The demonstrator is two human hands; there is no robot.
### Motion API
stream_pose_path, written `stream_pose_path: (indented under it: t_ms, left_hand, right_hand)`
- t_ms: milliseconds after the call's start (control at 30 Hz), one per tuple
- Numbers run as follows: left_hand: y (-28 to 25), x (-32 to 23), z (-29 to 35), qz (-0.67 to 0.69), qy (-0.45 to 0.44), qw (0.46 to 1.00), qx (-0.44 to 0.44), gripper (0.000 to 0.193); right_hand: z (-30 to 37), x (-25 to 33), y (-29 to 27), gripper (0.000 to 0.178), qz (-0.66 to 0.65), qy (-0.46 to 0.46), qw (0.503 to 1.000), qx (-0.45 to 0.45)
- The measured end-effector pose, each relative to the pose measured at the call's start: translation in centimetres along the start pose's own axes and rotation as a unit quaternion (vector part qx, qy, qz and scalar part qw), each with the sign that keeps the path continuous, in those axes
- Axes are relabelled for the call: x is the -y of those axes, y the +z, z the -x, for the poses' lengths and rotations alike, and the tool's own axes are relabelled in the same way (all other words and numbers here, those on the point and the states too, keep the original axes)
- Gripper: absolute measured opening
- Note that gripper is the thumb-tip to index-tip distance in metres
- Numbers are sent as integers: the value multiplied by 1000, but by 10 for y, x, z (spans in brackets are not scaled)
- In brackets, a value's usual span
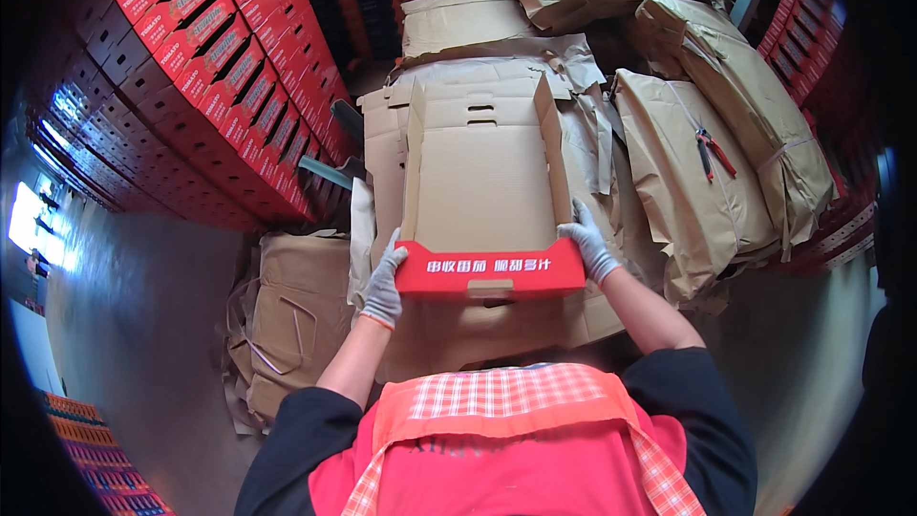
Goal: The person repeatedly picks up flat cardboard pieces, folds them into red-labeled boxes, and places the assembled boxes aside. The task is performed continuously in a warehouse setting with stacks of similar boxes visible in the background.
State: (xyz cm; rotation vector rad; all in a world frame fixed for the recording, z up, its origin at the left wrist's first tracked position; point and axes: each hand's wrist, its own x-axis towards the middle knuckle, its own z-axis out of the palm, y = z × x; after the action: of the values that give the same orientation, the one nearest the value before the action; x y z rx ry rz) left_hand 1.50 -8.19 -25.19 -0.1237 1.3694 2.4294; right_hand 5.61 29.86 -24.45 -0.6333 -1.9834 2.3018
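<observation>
A partly folded cardboard tray lies before me, brown inside, its long side walls standing up. Its near end wall is a red panel with white print and a hand slot; the far end has slots too. My left hand, in a pale glove, grips the near left corner, fingers at the wall's edge. At the near right corner my gloved right hand holds the tray the same way. Thumbs and fingertips are partly hidden. Underneath are flat brown cardboard sheets.
Tall stacks of red folded cartons rise at the left. Paper-wrapped bundles lie at the right, with red-handled pliers on one. Another wrapped bundle stands low on the left. Orange crates show at lower left.
</observation>
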Motion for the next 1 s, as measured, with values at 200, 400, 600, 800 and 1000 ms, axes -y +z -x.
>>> stream_pose_path:
  t_ms: [200, 400, 600, 800, 1000]
  left_hand:
    - [41, 33, 29, 102, 55, 986, -119, 64]
    - [97, 100, 50, 348, -263, 900, 17, 38]
    - [96, 71, 70, 76, -439, 895, 5, 28]
    - [160, -84, 117, -578, 582, 553, 145, 86]
    - [219, -156, 57, -711, 439, 501, 224, 105]
  right_hand:
    - [29, 124, -3, 83, 9, 3, 999, 37]
    - [127, 260, 73, 78, 471, -375, 794, 85]
    - [123, 241, 129, 59, 510, -393, 753, 137]
    - [75, 239, 142, 40, 518, -338, 786, -11]
    - [107, 228, 122, 34, 428, -419, 800, 26]
